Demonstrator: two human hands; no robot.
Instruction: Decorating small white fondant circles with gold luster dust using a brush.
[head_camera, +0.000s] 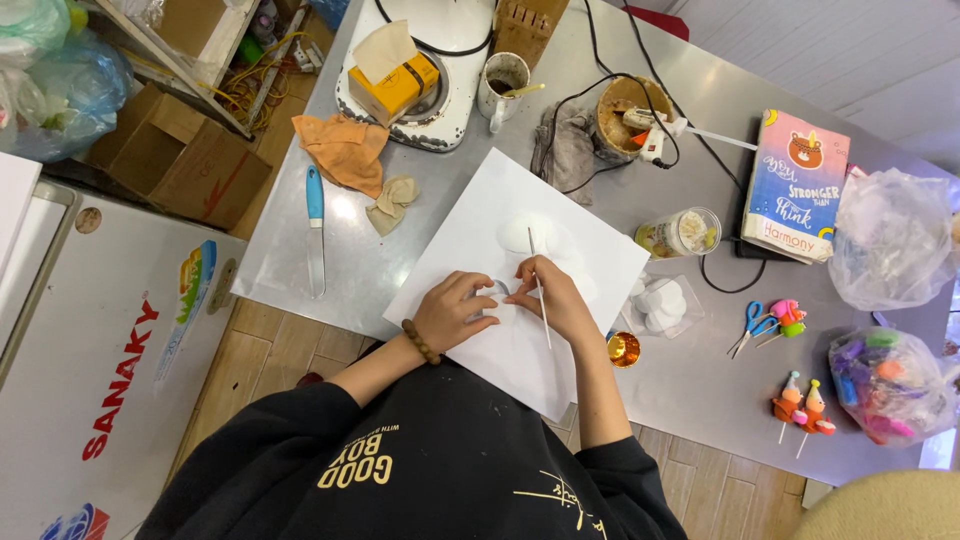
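A large white sheet (470, 215) lies on the steel table (690, 370) in front of me. On it sit pale white clay shapes (527, 234), hard to make out against the paper. My left hand (455, 311), with a brown bead bracelet at the wrist, presses its fingers on a small white piece at the sheet's middle. My right hand (552, 297) meets it there and grips a thin white stick (539, 290) that runs from the clay shapes down past my fingers.
A blue-handled knife (315, 228), an orange cloth (345, 150) and a yellow tissue box (394, 82) lie at the left. A mug (502, 82), a glue gun (650, 135), a colourful book (796, 185), a clear cup (683, 233), blue scissors (748, 322), clay figures (800, 405) and plastic bags (890, 385) lie at the right.
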